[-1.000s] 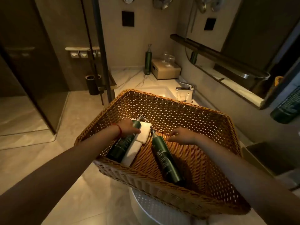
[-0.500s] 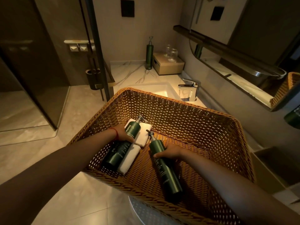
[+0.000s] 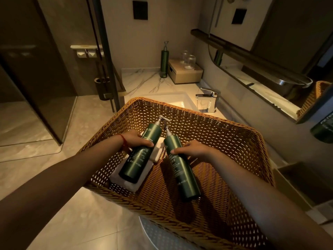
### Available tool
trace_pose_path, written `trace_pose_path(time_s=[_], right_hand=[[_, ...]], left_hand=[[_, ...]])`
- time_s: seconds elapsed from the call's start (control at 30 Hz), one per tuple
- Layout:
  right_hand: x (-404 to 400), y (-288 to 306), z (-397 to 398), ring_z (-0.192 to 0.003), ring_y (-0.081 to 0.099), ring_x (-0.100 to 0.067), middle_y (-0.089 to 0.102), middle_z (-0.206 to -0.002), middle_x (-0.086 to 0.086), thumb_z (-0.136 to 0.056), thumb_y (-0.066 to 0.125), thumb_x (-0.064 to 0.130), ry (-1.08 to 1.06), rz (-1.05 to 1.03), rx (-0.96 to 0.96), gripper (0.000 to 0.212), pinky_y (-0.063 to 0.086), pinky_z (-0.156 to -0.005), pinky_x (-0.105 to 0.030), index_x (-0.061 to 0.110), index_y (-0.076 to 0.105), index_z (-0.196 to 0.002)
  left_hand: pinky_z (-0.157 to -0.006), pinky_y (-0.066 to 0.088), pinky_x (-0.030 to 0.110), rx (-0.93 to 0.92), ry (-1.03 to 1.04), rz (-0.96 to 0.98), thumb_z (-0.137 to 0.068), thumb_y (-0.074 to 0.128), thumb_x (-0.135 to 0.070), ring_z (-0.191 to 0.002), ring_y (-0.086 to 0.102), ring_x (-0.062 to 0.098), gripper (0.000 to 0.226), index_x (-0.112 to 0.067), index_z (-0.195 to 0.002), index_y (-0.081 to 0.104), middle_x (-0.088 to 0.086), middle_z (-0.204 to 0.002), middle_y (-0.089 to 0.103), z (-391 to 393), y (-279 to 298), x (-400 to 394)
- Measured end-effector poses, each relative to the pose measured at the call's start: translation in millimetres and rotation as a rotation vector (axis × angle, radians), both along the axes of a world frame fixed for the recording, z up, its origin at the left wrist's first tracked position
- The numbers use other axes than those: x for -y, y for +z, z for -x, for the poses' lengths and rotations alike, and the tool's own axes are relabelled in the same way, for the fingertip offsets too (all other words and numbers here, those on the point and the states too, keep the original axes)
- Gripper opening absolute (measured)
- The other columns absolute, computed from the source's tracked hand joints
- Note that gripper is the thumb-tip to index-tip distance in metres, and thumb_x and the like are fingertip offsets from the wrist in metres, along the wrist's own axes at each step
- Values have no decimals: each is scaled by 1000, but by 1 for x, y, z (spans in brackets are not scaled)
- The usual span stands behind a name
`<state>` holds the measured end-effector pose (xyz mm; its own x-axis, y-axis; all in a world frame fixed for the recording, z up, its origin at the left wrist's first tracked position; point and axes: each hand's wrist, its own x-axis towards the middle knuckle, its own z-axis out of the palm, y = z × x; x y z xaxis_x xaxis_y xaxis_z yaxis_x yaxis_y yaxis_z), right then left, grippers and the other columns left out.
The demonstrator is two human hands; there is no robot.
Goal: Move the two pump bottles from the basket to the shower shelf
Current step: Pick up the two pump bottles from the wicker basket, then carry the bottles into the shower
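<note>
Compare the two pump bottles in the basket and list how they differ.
1. The left bottle lies over white folded cloths; the right bottle lies over bare basket weave.
2. The left bottle leans its pump up and to the right; the right bottle leans its pump up and to the left.
3. The left hand grips the left bottle; the right hand grips the right one.

Both are dark green with silver pumps, held near their upper halves.

basket (image 3: 207, 129) near corner cut off below; left bottle (image 3: 139, 156) label text illegible
</note>
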<state>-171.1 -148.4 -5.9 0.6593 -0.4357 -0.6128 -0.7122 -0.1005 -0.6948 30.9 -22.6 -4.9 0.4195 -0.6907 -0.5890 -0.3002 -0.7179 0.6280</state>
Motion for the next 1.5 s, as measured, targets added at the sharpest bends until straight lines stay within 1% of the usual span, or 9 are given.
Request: trace_pose_path(time_s=[0.23, 0.33, 0.47, 0.67, 0.8, 0.9, 1.13, 1.3, 1.5], right_hand=[[12, 53, 16, -94, 58, -22, 58, -101, -1, -67, 69, 47, -50, 59, 211, 57, 53, -70, -35, 16, 54, -113], [11, 66, 22, -97, 56, -24, 58, -106, -3, -61, 68, 54, -57, 73, 279, 54, 50, -74, -36, 22, 55, -102], [10, 79, 25, -87, 58, -18, 60, -97, 3, -61, 66, 56, -78, 96, 377, 44, 45, -60, -28, 28, 56, -93], [2, 100, 23, -82, 57, -15, 60, -92, 5, -64, 64, 52, -70, 115, 517, 30, 43, -58, -26, 32, 55, -84], [-23, 117, 18, -85, 55, -15, 59, -93, 5, -51, 62, 58, -34, 113, 560, 46, 41, -58, -27, 31, 55, -88], [-49, 128, 8, -85, 56, -16, 59, -93, 4, -46, 62, 59, 16, 115, 578, 50, 41, -59, -28, 31, 54, -87], [-136, 147, -40, -81, 62, -17, 66, -89, 2, -57, 67, 53, 97, 134, 614, 39, 46, -59, -28, 25, 60, -84], [-225, 148, -84, -73, 69, -14, 74, -74, 6, -38, 71, 63, 169, 113, 639, 63, 51, -55, -25, 22, 65, -86], [-346, 121, -145, -69, 70, -8, 74, -74, 13, -57, 70, 54, 265, -22, 684, 39, 51, -47, -16, 28, 67, -85]], left_hand=[[-63, 49, 31, -123, 92, 281, -66, 70, -39, -88, 58, 19, 53, -13, -110, 53, 2, -96, 59, 15, 44, -9], [-65, 50, 32, -127, 119, 384, -53, 71, -46, -90, 59, 18, 56, -19, -100, 54, 3, -98, 61, 28, 61, -13], [-68, 52, 34, -151, 215, 486, -44, 72, -51, -91, 61, 18, 56, -25, -91, 56, 1, -98, 63, 38, 76, -23], [-66, 52, 32, -188, 402, 614, -36, 75, -51, -90, 63, 17, 73, -19, -99, 57, 3, -99, 64, 39, 82, -57], [-57, 55, 27, -192, 487, 705, -36, 76, -50, -74, 70, 13, 67, -18, -92, 59, 3, -93, 68, 35, 89, -92], [-68, 54, 32, -174, 523, 742, -30, 79, -56, -83, 69, 16, 81, -16, -98, 61, 3, -93, 69, 30, 95, -121], [-57, 54, 24, -146, 523, 830, -36, 75, -52, -72, 69, 9, 70, -17, -95, 58, 0, -86, 68, 11, 110, -228], [-55, 54, 23, -89, 588, 860, -38, 74, -51, -70, 69, 11, 64, -18, -91, 60, -2, -78, 70, -19, 106, -350], [-52, 52, 21, 29, 755, 866, -48, 70, -46, -67, 69, 7, 44, -23, -84, 62, -6, -74, 70, -49, 89, -478]])
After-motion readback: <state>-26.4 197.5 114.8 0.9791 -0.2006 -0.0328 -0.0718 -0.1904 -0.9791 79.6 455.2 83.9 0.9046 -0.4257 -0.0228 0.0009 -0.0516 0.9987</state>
